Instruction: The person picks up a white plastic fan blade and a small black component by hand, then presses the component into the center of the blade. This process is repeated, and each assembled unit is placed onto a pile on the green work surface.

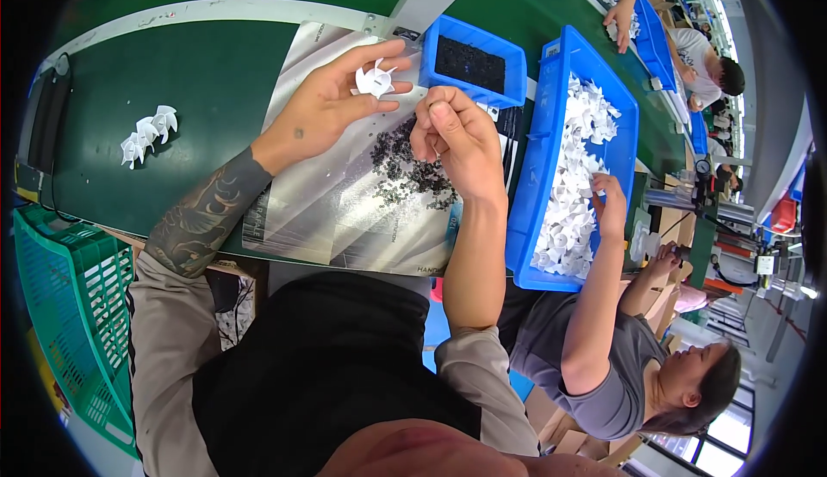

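Note:
A small white fan wheel (376,79) with curved blades rests between the thumb and fingers of my left hand (312,105), raised over a shiny printed sheet (314,210). Close to its right, my right hand (465,137) is closed in a pinch, fingertips together; whatever it holds is too small or hidden to make out. Below the two hands, many tiny black parts (405,163) lie scattered on the sheet. Just beyond my right hand stands a small blue bin (519,72) filled with tiny black pieces (469,65).
At the right, a large blue bin (544,133) holds many white fan wheels (564,197); a co-worker's hand (611,206) reaches into it. A short row of white wheels (148,137) lies on the green table at left. A green crate (86,305) stands lower left. Other people work farther right.

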A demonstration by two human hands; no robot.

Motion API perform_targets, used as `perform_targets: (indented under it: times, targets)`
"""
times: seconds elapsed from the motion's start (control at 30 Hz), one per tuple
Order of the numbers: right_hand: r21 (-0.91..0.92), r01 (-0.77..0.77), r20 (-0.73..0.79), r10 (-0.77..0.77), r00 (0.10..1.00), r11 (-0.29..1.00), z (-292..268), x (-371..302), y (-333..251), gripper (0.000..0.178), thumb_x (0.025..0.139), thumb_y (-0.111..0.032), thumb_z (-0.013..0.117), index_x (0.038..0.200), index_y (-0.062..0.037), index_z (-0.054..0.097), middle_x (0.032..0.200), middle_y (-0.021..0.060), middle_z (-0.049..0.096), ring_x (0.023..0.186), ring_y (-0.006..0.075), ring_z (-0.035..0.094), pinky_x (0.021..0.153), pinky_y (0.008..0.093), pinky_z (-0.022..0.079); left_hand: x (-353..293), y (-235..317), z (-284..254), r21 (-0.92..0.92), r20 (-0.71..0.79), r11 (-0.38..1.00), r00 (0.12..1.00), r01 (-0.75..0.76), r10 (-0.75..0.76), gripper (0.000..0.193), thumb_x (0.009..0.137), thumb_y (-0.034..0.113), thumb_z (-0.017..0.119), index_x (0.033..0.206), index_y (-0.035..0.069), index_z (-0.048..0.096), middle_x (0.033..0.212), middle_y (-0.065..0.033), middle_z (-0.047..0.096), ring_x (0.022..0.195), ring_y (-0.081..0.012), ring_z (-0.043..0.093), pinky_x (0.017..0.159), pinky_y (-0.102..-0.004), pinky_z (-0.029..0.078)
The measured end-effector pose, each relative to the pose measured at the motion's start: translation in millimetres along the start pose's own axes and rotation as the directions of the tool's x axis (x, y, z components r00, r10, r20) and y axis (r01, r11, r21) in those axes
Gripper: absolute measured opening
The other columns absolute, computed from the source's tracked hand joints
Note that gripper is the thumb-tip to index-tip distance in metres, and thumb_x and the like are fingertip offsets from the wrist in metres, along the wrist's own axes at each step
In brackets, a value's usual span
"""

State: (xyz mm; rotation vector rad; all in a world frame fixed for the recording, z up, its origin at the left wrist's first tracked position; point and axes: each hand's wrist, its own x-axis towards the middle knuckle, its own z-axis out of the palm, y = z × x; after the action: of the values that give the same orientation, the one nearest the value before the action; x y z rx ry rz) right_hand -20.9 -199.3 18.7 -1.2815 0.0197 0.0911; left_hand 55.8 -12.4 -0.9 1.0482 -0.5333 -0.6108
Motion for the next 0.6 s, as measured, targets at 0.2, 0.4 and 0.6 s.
perform_targets:
  times: [0.2,0.4,0.6]
  targets:
    - [-0.122,0.049,-0.018,-0.051,0.999,0.991,7,1,4,0.018,0.097,-0.021,0.054,0.096,-0.0030,0.054,0.080,0.0008,0.055,0.060,0.0082,0.054,0.052,0.0197,0.037,-5,2,7,0.013,0.033,0.999,0.999,-0.035,0.034,0.057,0.090,-0.002,0.050,0.143,0.005,0.031,0.142,-0.0158,0.040,0.126,-0.0272,0.047,0.103,-0.0394,0.044]
    - [-0.336,0.135,-0.108,-0.180,0.978,0.932,21,2,17,0.014,0.096,-0.014,0.055,0.100,-0.0012,0.056,0.082,0.0018,0.058,0.065,0.0067,0.052,0.056,0.0189,0.039,-7,1,11,0.027,0.019,0.997,0.997,-0.073,0.072,0.057,0.089,-0.006,0.046,0.143,0.006,0.032,0.140,-0.0169,0.042,0.126,-0.0236,0.046,0.102,-0.0373,0.044]
    - [-0.352,0.221,-0.113,-0.276,0.954,0.909,24,7,31,0.011,0.095,-0.011,0.056,0.099,-0.0004,0.056,0.084,0.0015,0.055,0.067,0.0063,0.051,0.059,0.0197,0.041,-8,-1,9,0.137,0.005,0.988,0.997,-0.078,0.078,0.057,0.089,-0.001,0.053,0.142,0.003,0.034,0.139,-0.0135,0.045,0.126,-0.0186,0.045,0.105,-0.0339,0.039]
